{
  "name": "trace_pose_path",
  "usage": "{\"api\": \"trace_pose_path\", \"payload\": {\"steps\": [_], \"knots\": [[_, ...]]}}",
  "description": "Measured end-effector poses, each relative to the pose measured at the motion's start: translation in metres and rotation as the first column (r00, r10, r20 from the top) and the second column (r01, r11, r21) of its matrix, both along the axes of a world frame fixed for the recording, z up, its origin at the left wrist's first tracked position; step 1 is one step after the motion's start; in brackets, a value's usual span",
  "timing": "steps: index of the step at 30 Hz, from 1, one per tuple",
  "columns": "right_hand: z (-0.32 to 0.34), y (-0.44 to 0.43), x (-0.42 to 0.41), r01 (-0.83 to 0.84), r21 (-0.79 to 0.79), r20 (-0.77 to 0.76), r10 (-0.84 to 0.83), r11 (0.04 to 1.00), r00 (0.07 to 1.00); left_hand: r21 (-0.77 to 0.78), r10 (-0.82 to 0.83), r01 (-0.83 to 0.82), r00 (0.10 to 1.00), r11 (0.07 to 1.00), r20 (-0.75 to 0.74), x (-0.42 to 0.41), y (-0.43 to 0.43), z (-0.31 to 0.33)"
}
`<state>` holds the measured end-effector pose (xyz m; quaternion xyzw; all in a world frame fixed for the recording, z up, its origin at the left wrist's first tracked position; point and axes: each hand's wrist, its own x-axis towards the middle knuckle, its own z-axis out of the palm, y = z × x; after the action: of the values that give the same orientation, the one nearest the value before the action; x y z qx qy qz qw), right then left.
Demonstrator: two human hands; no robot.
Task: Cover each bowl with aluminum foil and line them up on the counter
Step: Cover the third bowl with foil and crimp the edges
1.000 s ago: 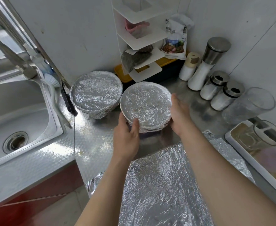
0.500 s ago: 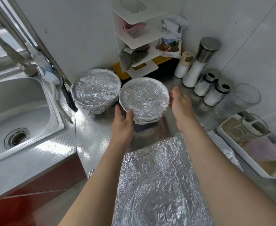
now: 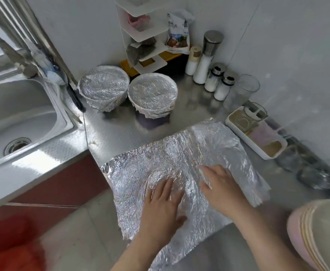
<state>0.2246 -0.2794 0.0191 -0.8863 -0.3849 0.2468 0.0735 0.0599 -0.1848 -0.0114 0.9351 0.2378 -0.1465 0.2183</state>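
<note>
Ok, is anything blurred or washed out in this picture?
In the head view, bright glare comes off the foil sheet and the sink rim; also in the head view, the pink bowl at the lower right corner is blurred.

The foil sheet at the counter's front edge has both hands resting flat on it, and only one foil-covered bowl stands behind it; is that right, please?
Not quite: the head view shows two foil-covered bowls behind it, left bowl and right bowl, side by side. The left hand and right hand do rest flat on the foil sheet.
</note>
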Motion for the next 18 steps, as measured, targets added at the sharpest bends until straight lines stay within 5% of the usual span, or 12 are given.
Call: {"api": "trace_pose_path", "payload": {"steps": [7,13,15,18], "knots": [[-0.022,-0.068,-0.041,0.012,-0.180,-0.061,-0.023,0.984,0.998,0.046,-0.071,0.078,0.988,0.996,-0.136,-0.034,-0.062,-0.014],[-0.038,-0.082,-0.056,0.038,-0.065,-0.181,-0.049,0.997,0.982,0.117,0.009,0.006,0.992,0.993,-0.126,-0.044,-0.075,-0.036],[-0.031,-0.082,-0.053,0.046,-0.006,-0.121,-0.046,0.999,0.992,0.142,0.039,-0.023,0.994,0.990,-0.107,-0.042,-0.075,-0.035],[0.002,-0.089,-0.048,0.080,0.206,0.206,-0.123,0.975,0.971,0.118,0.102,-0.091,0.991,0.989,-0.089,-0.038,-0.071,-0.032]]}}
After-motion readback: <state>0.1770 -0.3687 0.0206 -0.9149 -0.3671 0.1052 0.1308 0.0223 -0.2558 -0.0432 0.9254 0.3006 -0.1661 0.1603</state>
